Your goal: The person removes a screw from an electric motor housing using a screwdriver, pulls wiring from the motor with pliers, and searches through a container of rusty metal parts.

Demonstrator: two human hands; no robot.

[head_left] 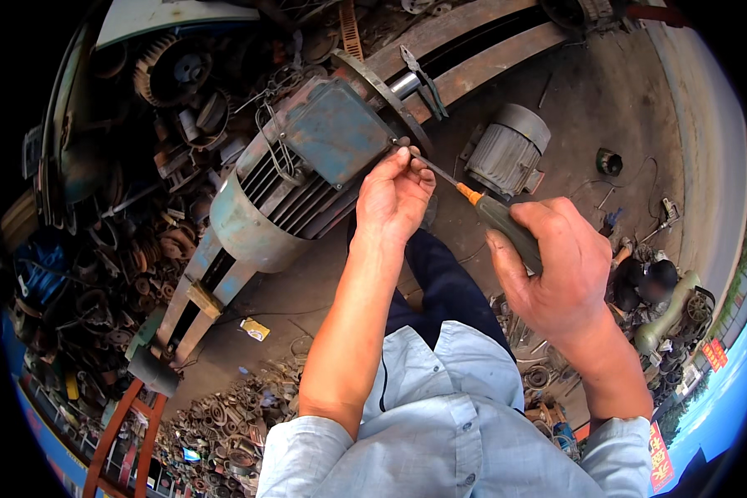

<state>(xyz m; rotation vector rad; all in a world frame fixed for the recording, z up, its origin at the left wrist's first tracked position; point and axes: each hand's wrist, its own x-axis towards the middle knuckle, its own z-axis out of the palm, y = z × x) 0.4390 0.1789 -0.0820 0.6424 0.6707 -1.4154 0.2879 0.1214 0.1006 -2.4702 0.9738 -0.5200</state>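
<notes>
Well, we count one blue motor (338, 133) on two rails (506, 54), one grey motor (509, 149), one pair of pliers (423, 76) and one screwdriver (506, 226). Our right hand (560, 270) grips the screwdriver; our left hand (394, 195) pinches near its tip, contents hidden, the blue motor just far left. Ground (589, 91) runs right from the rails' edge to the road (718, 116).

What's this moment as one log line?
left hand: at corner of worn blue boxy metal cover | right hand: gripping dark-handled, orange-collared screwdriver | grey ribbed motor: on ground
</notes>
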